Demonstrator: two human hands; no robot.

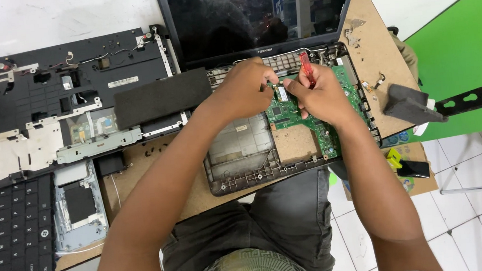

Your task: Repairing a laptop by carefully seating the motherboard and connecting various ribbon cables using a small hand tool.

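Note:
An opened laptop base lies on a brown board, with its green motherboard exposed on the right half. My left hand rests on the motherboard's top edge, fingers curled at a small card. My right hand is closed around a red-handled screwdriver, its tip down near the same spot. The two hands almost touch. The dark laptop screen stands open behind them.
A removed black top cover with metal brackets lies at the left, a dark foam block beside it. A detached keyboard and a drive tray sit at the lower left. Another foam block rests at the board's right edge.

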